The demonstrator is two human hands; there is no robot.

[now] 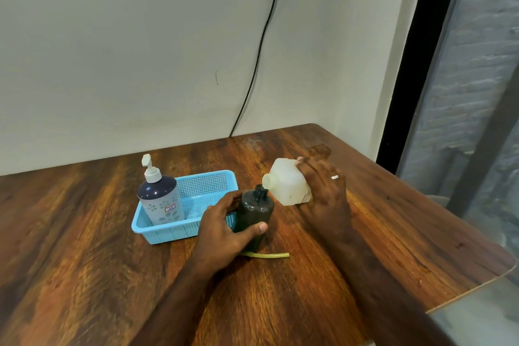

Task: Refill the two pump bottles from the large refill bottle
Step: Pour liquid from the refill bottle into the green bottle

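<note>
The left hand (224, 229) wraps around a dark pump bottle (254, 216) that stands upright on the wooden worktop (84, 233), its grip clenched on the body with the thumb across the front. The bottle's neck is open, with no pump fitted. The right hand (323, 191) holds the white refill bottle (288, 181) tipped on its side, its grip closed over the base, the open spout touching the dark bottle's mouth. Just left, a blue mesh basket (207, 185) holds a second pump bottle (161, 198), upright with its white pump on. A yellowish tube (269, 255) lies on the worktop beside the dark bottle's base.
</note>
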